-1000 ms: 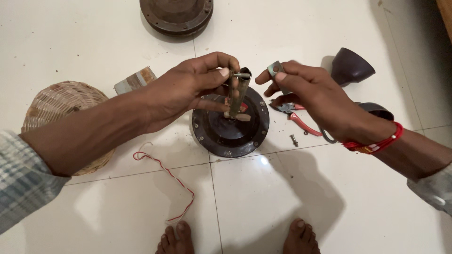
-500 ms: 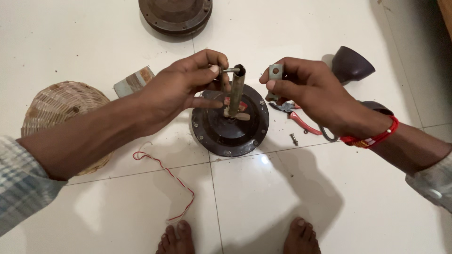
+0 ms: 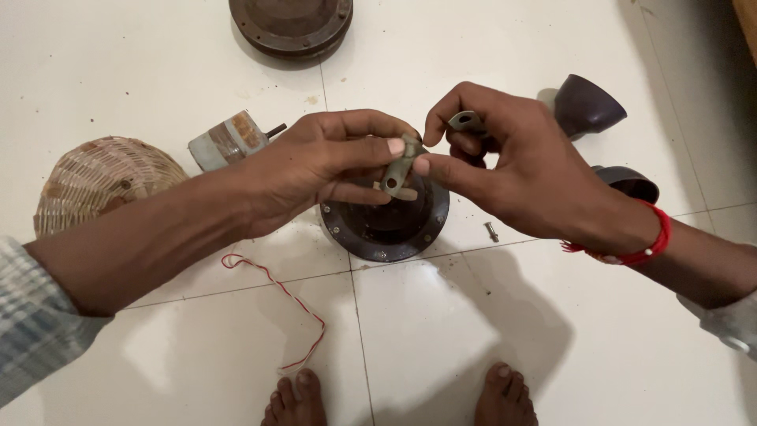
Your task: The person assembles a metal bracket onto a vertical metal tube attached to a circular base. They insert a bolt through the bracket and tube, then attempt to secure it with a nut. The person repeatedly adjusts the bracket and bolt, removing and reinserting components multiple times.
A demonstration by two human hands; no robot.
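Note:
A dark round motor housing (image 3: 386,225) lies on the white tiled floor, with a metal shaft (image 3: 397,170) standing up from its middle. My left hand (image 3: 323,170) pinches the shaft near its top between thumb and fingers. My right hand (image 3: 512,170) meets it from the right, its thumb tip against the shaft, and it holds a small grey metal piece (image 3: 465,121) in its curled fingers.
A second round housing (image 3: 290,24) lies at the top. A woven cap (image 3: 98,181) and a small cylindrical part (image 3: 229,140) are at the left. Two dark cups (image 3: 587,102) (image 3: 631,183), a loose screw (image 3: 492,231), a red-white wire (image 3: 276,300) and bare feet (image 3: 300,398) surround the housing.
The two hands have come together over the housing. My right hand moved left until its thumb reached the shaft. The pliers seen earlier beside the housing are hidden under it.

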